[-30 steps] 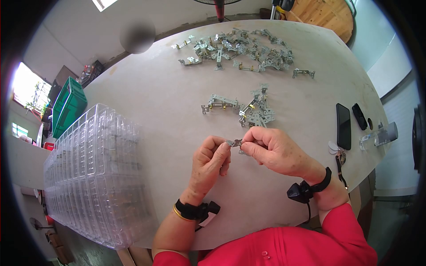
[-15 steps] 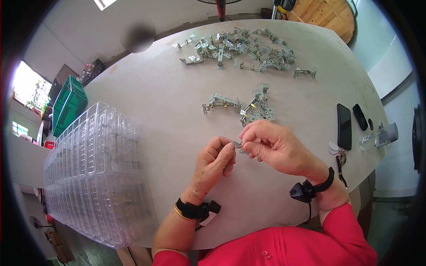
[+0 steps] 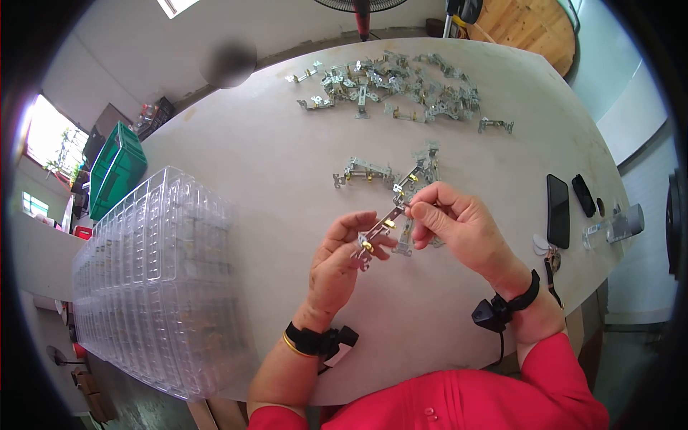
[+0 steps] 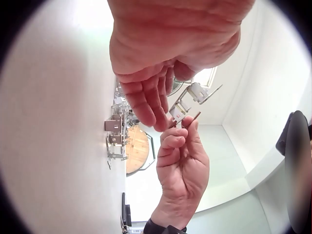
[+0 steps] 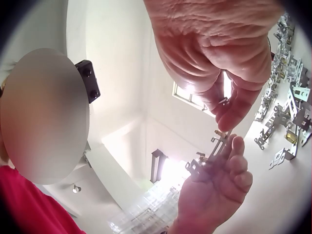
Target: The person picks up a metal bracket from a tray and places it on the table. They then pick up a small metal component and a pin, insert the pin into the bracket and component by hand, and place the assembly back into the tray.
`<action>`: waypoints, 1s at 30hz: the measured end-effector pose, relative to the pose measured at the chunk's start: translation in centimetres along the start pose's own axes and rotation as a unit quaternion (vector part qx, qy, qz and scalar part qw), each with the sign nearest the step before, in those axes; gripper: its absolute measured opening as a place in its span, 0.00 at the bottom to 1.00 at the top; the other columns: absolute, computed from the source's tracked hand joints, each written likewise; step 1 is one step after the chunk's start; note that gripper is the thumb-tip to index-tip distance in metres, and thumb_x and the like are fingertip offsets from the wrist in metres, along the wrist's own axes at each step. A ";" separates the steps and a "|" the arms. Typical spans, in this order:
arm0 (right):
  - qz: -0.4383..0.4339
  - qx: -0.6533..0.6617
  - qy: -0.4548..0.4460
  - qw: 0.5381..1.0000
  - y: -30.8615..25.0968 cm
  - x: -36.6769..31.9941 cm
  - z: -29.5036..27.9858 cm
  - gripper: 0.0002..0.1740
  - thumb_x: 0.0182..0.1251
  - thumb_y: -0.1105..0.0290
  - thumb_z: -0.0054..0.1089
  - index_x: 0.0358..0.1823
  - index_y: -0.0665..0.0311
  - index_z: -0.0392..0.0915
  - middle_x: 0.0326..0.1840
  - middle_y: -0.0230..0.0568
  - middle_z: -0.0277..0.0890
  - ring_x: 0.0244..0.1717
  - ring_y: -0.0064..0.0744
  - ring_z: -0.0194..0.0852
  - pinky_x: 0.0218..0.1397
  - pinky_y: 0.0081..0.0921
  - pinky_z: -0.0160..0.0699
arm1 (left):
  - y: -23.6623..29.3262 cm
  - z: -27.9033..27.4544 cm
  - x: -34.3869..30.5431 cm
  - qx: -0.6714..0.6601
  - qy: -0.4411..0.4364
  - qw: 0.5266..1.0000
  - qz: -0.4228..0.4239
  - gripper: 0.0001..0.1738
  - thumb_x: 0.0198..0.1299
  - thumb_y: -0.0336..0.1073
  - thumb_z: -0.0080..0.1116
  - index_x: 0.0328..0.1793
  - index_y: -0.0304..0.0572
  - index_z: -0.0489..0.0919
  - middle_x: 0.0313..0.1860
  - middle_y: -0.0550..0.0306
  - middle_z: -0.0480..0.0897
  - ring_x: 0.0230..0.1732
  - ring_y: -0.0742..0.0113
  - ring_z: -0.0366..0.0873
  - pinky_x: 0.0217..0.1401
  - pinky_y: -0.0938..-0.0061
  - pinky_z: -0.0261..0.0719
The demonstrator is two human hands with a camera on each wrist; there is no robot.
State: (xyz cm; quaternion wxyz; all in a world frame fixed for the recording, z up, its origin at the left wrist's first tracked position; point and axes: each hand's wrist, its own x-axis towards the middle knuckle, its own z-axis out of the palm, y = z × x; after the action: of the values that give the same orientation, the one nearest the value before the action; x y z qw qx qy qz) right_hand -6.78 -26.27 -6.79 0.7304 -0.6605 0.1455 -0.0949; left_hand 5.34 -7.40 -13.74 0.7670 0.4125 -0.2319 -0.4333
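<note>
A pale round table (image 3: pixel 251 158) stands in a white-walled room. Just above it the left hand (image 3: pixel 342 265) curls round the lower end of a metal bracket (image 3: pixel 380 233), the right hand (image 3: pixel 459 229) pinching its upper end. More brackets (image 3: pixel 419 172) lie just behind; stacked clear trays (image 3: pixel 154 279) left, a phone (image 3: pixel 557 211) right.
</note>
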 end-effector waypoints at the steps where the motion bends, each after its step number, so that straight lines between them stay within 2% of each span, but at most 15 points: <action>1: -0.002 0.000 0.000 1.000 0.1 0.1 -0.1 0.09 0.80 0.67 0.60 0.48 0.66 0.80 0.37 0.31 0.80 0.35 0.17 0.81 0.41 0.21 0.86 | 0.0 0.3 0.1 0.030 0.007 0.999 0.043 0.22 0.80 0.39 0.46 0.73 0.34 0.71 0.65 0.41 0.80 0.59 0.53 0.83 0.56 0.62 0.82; 2: 0.002 0.015 0.011 1.000 0.1 0.2 -0.1 0.09 0.80 0.66 0.59 0.48 0.66 0.80 0.37 0.31 0.81 0.36 0.18 0.82 0.41 0.21 0.87 | 0.0 0.6 0.1 0.060 0.014 0.994 0.086 0.22 0.78 0.35 0.49 0.74 0.36 0.71 0.69 0.42 0.77 0.67 0.53 0.79 0.64 0.58 0.80; 3: 0.006 0.030 0.023 0.999 0.1 0.3 -0.1 0.10 0.81 0.66 0.59 0.48 0.66 0.80 0.38 0.32 0.81 0.36 0.19 0.83 0.42 0.22 0.88 | -0.1 0.7 0.2 0.061 0.014 0.994 0.087 0.22 0.78 0.35 0.49 0.74 0.36 0.71 0.69 0.42 0.77 0.67 0.53 0.79 0.64 0.58 0.80; 5: 0.020 0.036 0.023 0.999 0.1 0.3 0.1 0.10 0.81 0.65 0.59 0.48 0.67 0.80 0.38 0.32 0.81 0.37 0.20 0.83 0.42 0.22 0.88 | -0.3 0.8 0.2 0.079 0.004 0.989 0.123 0.21 0.77 0.30 0.52 0.74 0.39 0.72 0.73 0.45 0.76 0.73 0.54 0.74 0.69 0.56 0.78; 10: 0.072 0.064 0.003 0.995 0.0 0.2 0.4 0.11 0.81 0.65 0.58 0.47 0.67 0.80 0.37 0.32 0.81 0.38 0.22 0.84 0.43 0.24 0.90 | -0.6 0.0 0.2 0.112 0.010 0.984 0.141 0.18 0.80 0.35 0.50 0.72 0.41 0.75 0.74 0.46 0.76 0.74 0.56 0.73 0.72 0.56 0.76; 12: 0.083 0.052 -0.041 0.994 0.2 0.3 0.4 0.10 0.81 0.65 0.59 0.46 0.66 0.79 0.38 0.31 0.81 0.39 0.21 0.85 0.42 0.22 0.89 | -0.6 -0.1 0.3 0.122 0.023 0.982 0.140 0.18 0.81 0.36 0.49 0.72 0.42 0.76 0.73 0.46 0.76 0.74 0.56 0.73 0.72 0.57 0.76; 13: 0.082 0.052 -0.041 0.994 0.2 0.2 0.4 0.10 0.81 0.65 0.59 0.46 0.66 0.79 0.38 0.31 0.81 0.39 0.21 0.85 0.42 0.22 0.89 | -0.7 -0.3 0.3 0.115 0.038 0.984 0.129 0.17 0.82 0.38 0.48 0.69 0.41 0.77 0.69 0.46 0.79 0.71 0.57 0.76 0.70 0.58 0.77; 15: 0.072 -0.083 -0.020 0.994 0.1 0.1 0.4 0.08 0.80 0.66 0.59 0.45 0.64 0.80 0.35 0.27 0.79 0.35 0.17 0.81 0.36 0.19 0.82 | -0.7 -0.4 0.2 0.107 0.053 0.986 0.118 0.16 0.82 0.39 0.48 0.65 0.40 0.78 0.65 0.47 0.82 0.68 0.57 0.78 0.68 0.60 0.77; 16: 0.072 -0.083 -0.020 0.994 0.2 0.1 0.3 0.08 0.80 0.66 0.59 0.45 0.64 0.80 0.35 0.27 0.79 0.35 0.17 0.81 0.36 0.19 0.82 | -0.5 -0.5 0.2 0.112 0.045 0.987 0.109 0.15 0.82 0.40 0.47 0.61 0.39 0.78 0.58 0.50 0.84 0.63 0.59 0.81 0.65 0.62 0.78; 17: 0.022 -0.108 -0.005 0.994 0.5 0.1 0.1 0.07 0.80 0.67 0.60 0.45 0.63 0.80 0.33 0.25 0.78 0.33 0.15 0.77 0.34 0.18 0.78 | -0.4 -0.5 0.2 0.116 0.036 0.988 0.099 0.15 0.82 0.41 0.47 0.57 0.39 0.79 0.52 0.52 0.86 0.57 0.61 0.84 0.61 0.64 0.80; 18: -0.027 -0.132 0.011 0.991 0.5 0.1 0.1 0.06 0.80 0.67 0.60 0.45 0.62 0.80 0.30 0.23 0.76 0.31 0.12 0.74 0.32 0.17 0.73 | -0.2 -0.3 0.0 0.116 0.036 0.988 0.099 0.15 0.82 0.41 0.47 0.57 0.39 0.79 0.52 0.52 0.86 0.57 0.61 0.84 0.61 0.64 0.80; 20: -0.007 -0.115 0.005 0.993 -0.4 -0.4 0.5 0.06 0.79 0.68 0.60 0.44 0.62 0.80 0.28 0.22 0.74 0.29 0.11 0.70 0.31 0.16 0.70 | 0.4 0.3 -0.2 0.151 0.039 0.986 0.052 0.13 0.82 0.41 0.48 0.52 0.38 0.78 0.41 0.58 0.84 0.46 0.65 0.85 0.53 0.68 0.81; 22: 0.014 -0.096 0.002 0.995 -0.6 -0.8 1.1 0.05 0.79 0.69 0.60 0.44 0.62 0.81 0.26 0.20 0.72 0.28 0.10 0.66 0.30 0.16 0.67 | 0.1 0.4 -0.4 0.157 0.033 0.986 0.045 0.13 0.82 0.40 0.49 0.52 0.38 0.78 0.39 0.59 0.83 0.44 0.67 0.84 0.50 0.70 0.81; 24: -0.038 -0.113 -0.022 0.993 -0.3 -1.1 1.5 0.04 0.79 0.69 0.61 0.44 0.61 0.81 0.24 0.19 0.69 0.27 0.10 0.62 0.29 0.16 0.63 | -0.1 0.4 -0.4 0.163 0.027 0.985 0.040 0.12 0.82 0.39 0.49 0.52 0.38 0.78 0.38 0.60 0.82 0.42 0.68 0.83 0.48 0.72 0.81; 30: -0.050 -0.132 -0.019 0.990 0.2 -1.2 1.7 0.04 0.79 0.70 0.60 0.45 0.61 0.81 0.24 0.20 0.66 0.26 0.11 0.56 0.28 0.18 0.59 | 0.0 0.7 -0.6 0.188 0.017 0.982 0.027 0.11 0.81 0.39 0.51 0.52 0.38 0.78 0.35 0.62 0.81 0.37 0.74 0.78 0.43 0.76 0.77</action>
State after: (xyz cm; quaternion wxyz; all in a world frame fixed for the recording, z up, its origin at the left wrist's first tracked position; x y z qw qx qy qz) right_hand -7.31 -24.30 -6.78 0.6336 -0.7595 0.1096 -0.0982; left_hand 4.58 -7.21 -13.34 0.6911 0.5500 -0.3074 -0.3541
